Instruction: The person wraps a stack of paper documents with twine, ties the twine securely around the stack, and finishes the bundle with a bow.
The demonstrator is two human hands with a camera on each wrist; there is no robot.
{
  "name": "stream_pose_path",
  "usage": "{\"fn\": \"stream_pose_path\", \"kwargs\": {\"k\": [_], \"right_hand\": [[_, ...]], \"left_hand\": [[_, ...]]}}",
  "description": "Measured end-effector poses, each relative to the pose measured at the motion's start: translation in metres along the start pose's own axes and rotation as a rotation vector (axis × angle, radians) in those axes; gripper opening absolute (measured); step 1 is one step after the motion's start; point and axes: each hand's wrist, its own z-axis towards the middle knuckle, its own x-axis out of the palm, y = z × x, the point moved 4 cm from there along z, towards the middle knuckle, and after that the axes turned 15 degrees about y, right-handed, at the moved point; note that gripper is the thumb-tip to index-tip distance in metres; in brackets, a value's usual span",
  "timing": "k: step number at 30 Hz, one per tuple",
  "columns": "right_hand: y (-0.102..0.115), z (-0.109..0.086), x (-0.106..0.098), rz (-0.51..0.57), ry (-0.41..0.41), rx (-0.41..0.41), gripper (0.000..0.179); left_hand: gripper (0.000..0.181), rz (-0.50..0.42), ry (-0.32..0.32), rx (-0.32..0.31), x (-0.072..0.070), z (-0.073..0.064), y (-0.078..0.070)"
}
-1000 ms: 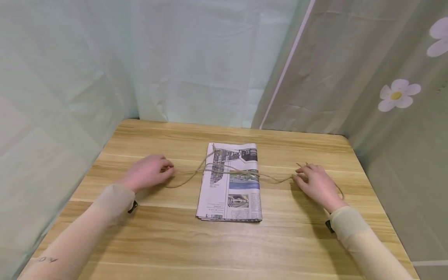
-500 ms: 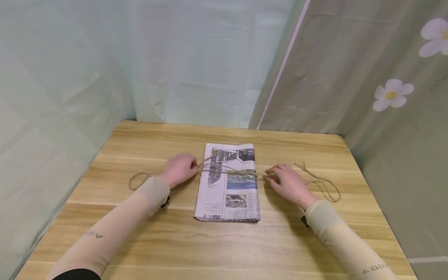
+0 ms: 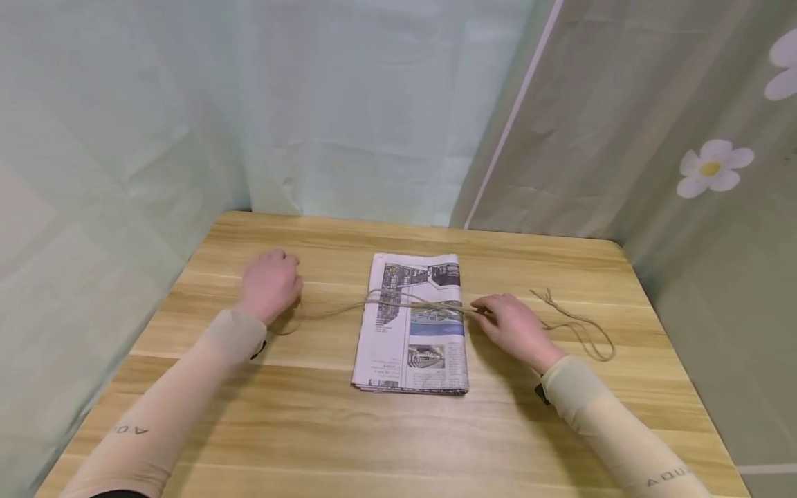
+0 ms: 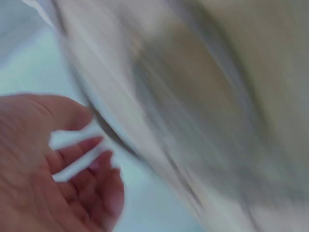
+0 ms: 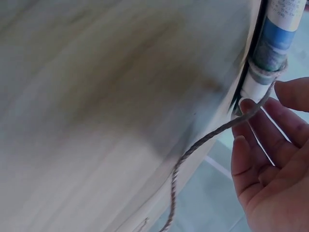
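A folded stack of newspaper (image 3: pixel 381 353) lies on the wooden table, with jute twine (image 3: pixel 423 304) crossing its upper half. Left of the stack, my left hand (image 3: pixel 270 285) is raised a little over the table, knuckles up, and the twine runs toward it. Its thumb and fingertips are at a blurred dark strand in the left wrist view, apparently pinching the twine end. My right hand (image 3: pixel 513 328) pinches the twine beside the stack's right edge. In the right wrist view, the twine (image 5: pixel 207 137) passes between thumb and fingers, and a loop wraps the newspaper edge (image 5: pixel 275 43).
Loose twine (image 3: pixel 585 328) curls on the table (image 3: pixel 398 443) behind the right hand. Pale curtains (image 3: pixel 373 117) close off the back and left, and a grey curtain with white flowers (image 3: pixel 710 168) hangs on the right.
Both hands first came in toward the newspaper. Then the left hand moved back out left, and the twine end that lay on the stack's upper left went with it. The right hand stayed by the right edge.
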Motion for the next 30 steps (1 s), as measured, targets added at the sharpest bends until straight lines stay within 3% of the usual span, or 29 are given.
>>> {"fn": "stream_pose_path", "kwargs": {"k": [2,4,6,9,13,18,23,30], "right_hand": [[0.003,0.002,0.000,0.002,-0.011,0.007,0.027],[0.006,0.004,-0.001,0.022,-0.016,0.015,0.025],[0.010,0.007,0.001,0.051,-0.009,0.028,0.022],[0.014,0.011,0.004,0.110,0.010,0.037,0.017],[0.017,0.012,0.006,0.149,-0.014,0.048,0.012],[0.016,0.010,0.003,0.129,-0.046,0.030,0.012],[0.011,0.008,0.003,0.106,-0.073,0.008,0.014],[-0.003,0.005,0.001,0.145,-0.093,0.022,0.015]], "left_hand": [[0.030,-0.079,0.047,0.096,0.006,0.000,-0.025],[0.035,-0.186,0.138,0.172,0.013,0.002,-0.049],[0.037,-0.257,0.210,0.206,0.022,0.004,-0.067],[0.034,-0.276,0.237,0.206,0.031,0.007,-0.078],[0.025,-0.290,0.228,0.208,0.038,0.008,-0.081],[0.011,-0.290,0.209,0.226,0.037,0.005,-0.084],[0.011,-0.330,0.179,0.240,0.035,0.005,-0.083],[0.011,-0.323,0.203,0.259,0.042,0.005,-0.074]]}}
